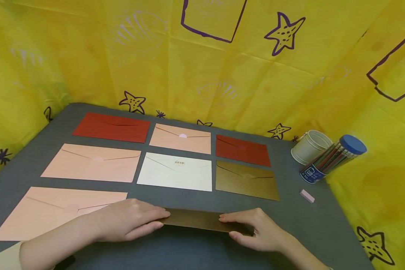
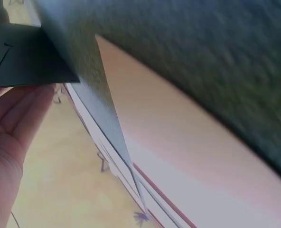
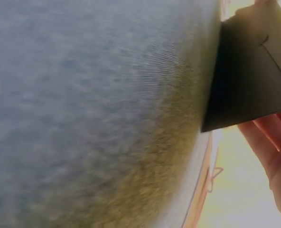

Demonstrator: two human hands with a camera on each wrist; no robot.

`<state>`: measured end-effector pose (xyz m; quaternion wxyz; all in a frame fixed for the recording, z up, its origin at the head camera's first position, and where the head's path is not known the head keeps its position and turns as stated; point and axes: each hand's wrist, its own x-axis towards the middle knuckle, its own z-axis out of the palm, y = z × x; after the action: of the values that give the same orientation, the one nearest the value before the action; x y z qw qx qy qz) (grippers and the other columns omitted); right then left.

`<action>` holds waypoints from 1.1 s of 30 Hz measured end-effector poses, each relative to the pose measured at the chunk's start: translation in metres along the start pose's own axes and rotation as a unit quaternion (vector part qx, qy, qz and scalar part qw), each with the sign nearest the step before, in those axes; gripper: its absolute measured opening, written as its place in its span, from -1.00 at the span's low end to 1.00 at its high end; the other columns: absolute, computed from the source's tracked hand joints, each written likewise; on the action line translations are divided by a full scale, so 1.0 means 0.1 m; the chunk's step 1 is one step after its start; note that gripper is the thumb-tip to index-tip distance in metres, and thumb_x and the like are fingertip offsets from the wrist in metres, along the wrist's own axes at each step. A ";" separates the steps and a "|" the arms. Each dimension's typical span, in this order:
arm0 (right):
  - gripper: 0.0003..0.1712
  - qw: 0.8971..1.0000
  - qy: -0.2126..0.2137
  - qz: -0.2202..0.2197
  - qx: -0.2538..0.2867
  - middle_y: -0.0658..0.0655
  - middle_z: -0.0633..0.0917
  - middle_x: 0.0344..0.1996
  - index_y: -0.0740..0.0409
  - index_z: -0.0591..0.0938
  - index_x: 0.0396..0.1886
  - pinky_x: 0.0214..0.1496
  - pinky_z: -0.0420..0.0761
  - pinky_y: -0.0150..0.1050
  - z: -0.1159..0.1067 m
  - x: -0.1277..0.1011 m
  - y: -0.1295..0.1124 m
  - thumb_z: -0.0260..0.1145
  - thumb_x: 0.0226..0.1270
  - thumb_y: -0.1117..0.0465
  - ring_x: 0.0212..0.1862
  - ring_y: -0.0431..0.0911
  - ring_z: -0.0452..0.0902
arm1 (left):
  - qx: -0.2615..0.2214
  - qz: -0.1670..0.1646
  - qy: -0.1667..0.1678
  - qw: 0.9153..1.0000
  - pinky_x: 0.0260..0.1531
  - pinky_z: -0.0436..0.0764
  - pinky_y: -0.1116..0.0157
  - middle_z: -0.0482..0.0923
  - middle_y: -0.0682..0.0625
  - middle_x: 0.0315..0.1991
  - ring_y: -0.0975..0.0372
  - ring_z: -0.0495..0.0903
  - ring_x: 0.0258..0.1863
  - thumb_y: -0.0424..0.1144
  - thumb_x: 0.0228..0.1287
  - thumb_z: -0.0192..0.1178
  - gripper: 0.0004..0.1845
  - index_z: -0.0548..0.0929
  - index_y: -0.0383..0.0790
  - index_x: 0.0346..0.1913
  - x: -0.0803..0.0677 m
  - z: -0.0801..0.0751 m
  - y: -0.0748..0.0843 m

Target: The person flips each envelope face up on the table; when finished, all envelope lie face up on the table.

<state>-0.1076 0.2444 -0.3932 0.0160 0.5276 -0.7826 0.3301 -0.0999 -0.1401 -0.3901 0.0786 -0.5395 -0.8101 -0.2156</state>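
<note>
A dark gold envelope (image 1: 195, 219) is held just above the grey table (image 1: 317, 228) near its front edge, tilted with its far edge low. My left hand (image 1: 135, 221) pinches its left end, fingers on top and thumb at the near edge. My right hand (image 1: 253, 228) pinches the right end the same way. In the left wrist view the envelope (image 2: 22, 57) lies against my fingers (image 2: 17, 114). The right wrist view shows the envelope's corner (image 3: 249, 76) over my fingers (image 3: 273, 142).
Several envelopes lie flat in rows: red (image 1: 113, 127), pink (image 1: 180, 138), red (image 1: 242, 150), pink (image 1: 92, 163), white (image 1: 175, 171), gold (image 1: 246, 180), large pink (image 1: 54, 210) by my left forearm. At the right are a white cup (image 1: 310, 146), a pencil tube (image 1: 334, 157) and a pink eraser (image 1: 306, 195). Yellow cloth walls surround the table.
</note>
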 end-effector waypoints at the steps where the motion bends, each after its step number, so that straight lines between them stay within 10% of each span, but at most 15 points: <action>1: -0.66 1.000 0.014 0.000 0.013 0.06 0.72 -0.03 0.15 0.65 0.10 -0.05 0.62 -0.35 -0.01 0.02 0.00 0.29 0.33 0.30 -0.04 -0.18 0.67 | -0.021 -0.009 0.016 1.000 -0.13 0.63 0.35 0.67 0.11 -0.01 0.35 0.66 -0.06 -0.19 0.46 0.10 -0.72 0.63 -0.15 0.12 -0.01 -0.01 -0.02; 11: -0.79 0.989 0.110 0.083 0.054 0.04 0.77 -0.35 0.14 0.75 -0.22 -0.36 0.61 -0.41 -0.02 0.26 0.12 0.36 0.21 0.47 -0.36 -0.22 0.66 | -0.148 -0.114 0.149 0.971 -0.44 0.51 0.56 0.60 0.27 -0.43 0.47 0.52 -0.52 -0.40 0.30 0.24 -0.79 0.68 0.02 -0.14 0.00 -0.11 -0.16; 20: -0.87 0.973 0.057 0.199 0.098 -0.06 0.76 -0.34 0.03 0.73 -0.18 -0.28 0.65 -0.32 0.14 0.54 0.25 0.39 0.28 0.20 -0.33 -0.25 0.66 | -0.220 -0.291 0.114 0.924 -0.50 0.61 0.36 0.67 0.24 -0.42 0.35 0.61 -0.56 -0.20 0.27 0.32 -0.91 0.74 -0.08 -0.19 -0.09 -0.14 -0.26; 33: -0.72 0.966 -0.056 0.248 0.043 -0.18 0.67 -0.20 -0.04 0.67 -0.06 -0.09 0.53 -0.30 0.32 0.73 0.34 0.43 0.25 0.06 -0.18 -0.23 0.51 | -0.193 -0.323 0.064 0.925 -0.34 0.61 0.39 0.67 0.15 -0.33 0.41 0.59 -0.37 -0.32 0.26 0.30 -0.86 0.72 -0.17 -0.13 -0.22 -0.08 -0.42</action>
<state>-0.1577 0.1757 -0.4080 -0.1327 0.3344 -0.8738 0.3272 -0.1297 -0.1755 -0.4019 -0.0486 -0.2388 -0.8763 -0.4155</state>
